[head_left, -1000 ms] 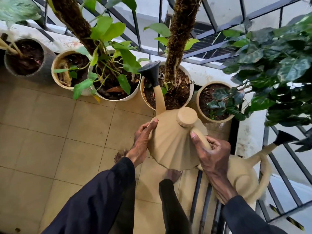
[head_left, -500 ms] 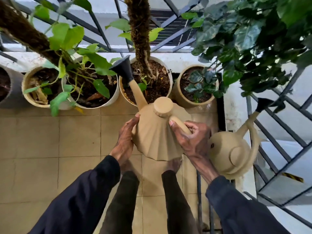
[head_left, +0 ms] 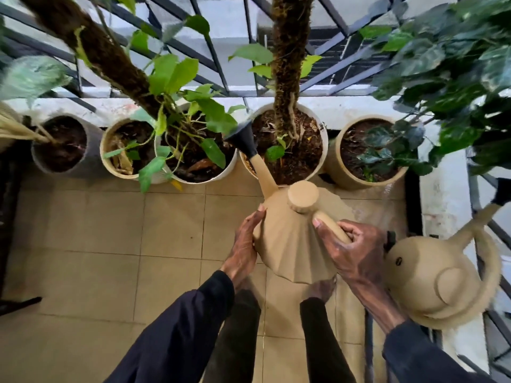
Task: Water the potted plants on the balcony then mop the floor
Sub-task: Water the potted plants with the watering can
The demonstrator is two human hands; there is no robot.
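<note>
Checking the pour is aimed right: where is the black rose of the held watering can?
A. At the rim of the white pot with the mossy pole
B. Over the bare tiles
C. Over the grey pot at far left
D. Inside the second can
A: the rose sits at the left rim of the white pot holding the mossy pole.

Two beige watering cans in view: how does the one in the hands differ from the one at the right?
The held watering can has a pleated, cone-shaped body; the spare watering can is smooth and rounded. The held one is gripped by the right hand and steadied by the left hand, spout over the pots; the spare sits untouched by the railing. Both have black spout tips.
</note>
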